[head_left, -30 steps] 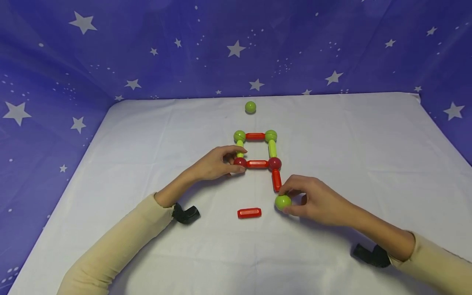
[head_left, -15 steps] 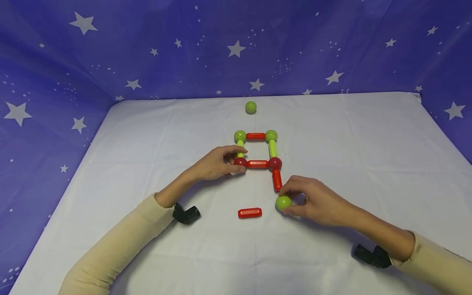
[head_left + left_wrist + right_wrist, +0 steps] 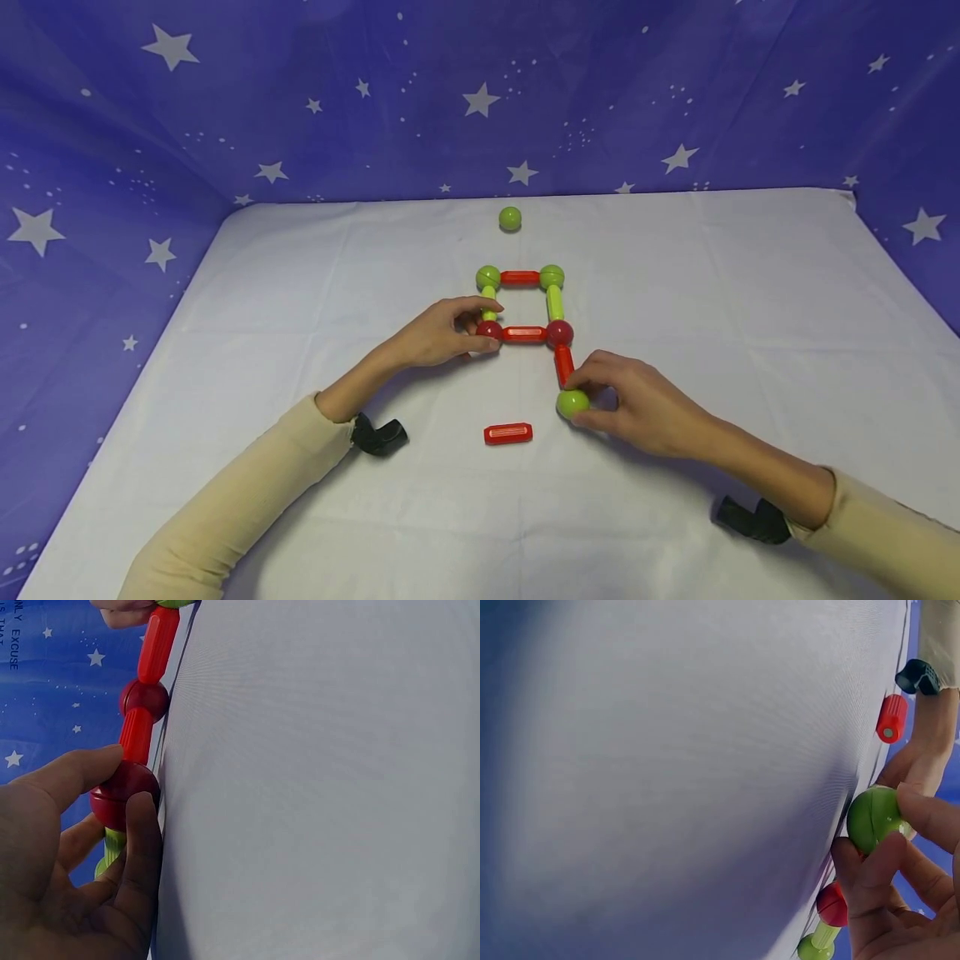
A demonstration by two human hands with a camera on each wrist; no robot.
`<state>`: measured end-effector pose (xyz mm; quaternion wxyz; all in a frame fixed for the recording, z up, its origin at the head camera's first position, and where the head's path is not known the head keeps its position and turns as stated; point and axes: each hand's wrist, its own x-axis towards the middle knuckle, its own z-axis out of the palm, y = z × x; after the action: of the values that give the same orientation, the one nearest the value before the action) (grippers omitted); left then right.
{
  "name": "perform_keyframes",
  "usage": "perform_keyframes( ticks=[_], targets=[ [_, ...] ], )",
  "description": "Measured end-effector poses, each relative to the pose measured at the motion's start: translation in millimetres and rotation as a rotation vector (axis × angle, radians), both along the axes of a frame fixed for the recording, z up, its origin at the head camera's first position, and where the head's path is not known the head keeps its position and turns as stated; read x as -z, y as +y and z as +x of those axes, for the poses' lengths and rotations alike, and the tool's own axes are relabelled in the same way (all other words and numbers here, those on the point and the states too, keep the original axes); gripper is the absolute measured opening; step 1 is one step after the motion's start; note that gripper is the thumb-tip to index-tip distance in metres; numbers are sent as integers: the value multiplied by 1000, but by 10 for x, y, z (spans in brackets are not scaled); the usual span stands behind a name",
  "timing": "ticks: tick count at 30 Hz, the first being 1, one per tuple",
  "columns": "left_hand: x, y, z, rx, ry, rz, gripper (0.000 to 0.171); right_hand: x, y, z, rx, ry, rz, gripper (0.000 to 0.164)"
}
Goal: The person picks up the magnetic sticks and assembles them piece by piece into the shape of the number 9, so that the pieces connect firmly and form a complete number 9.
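Observation:
On the white cloth lies a square of balls and rods: two green balls at the far corners, a red ball [image 3: 120, 796] at the near left and another red ball [image 3: 559, 333] at the near right. My left hand [image 3: 446, 333] holds the near-left red ball between thumb and fingers. From the near-right ball a red rod [image 3: 564, 365] runs toward me. At its near end my right hand [image 3: 637, 404] pinches a green ball [image 3: 573, 404], which appears to touch the rod. The right wrist view shows this ball between thumb and fingertips.
A loose red rod [image 3: 507, 433] lies on the cloth in front of the square, left of my right hand. Beyond the square sits a single green ball [image 3: 510, 218]. A blue star-patterned curtain [image 3: 480, 100] stands behind the table.
My right hand has moved the green ball slightly away from me and left, up to the near end of the red rod. The left hand keeps its place.

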<state>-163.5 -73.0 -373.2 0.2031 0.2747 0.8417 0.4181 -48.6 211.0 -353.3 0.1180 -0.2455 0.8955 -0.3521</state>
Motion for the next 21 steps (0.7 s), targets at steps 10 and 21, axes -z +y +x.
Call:
perform_keyframes(
  ticks=[10, 21],
  targets=[
    [-6, -4, 3, 2, 1, 5, 50, -2, -17, 7, 17, -13, 0, 30],
    [-5, 0, 0, -1, -4, -5, 50, 3, -18, 14, 24, -16, 11, 31]
  ],
)
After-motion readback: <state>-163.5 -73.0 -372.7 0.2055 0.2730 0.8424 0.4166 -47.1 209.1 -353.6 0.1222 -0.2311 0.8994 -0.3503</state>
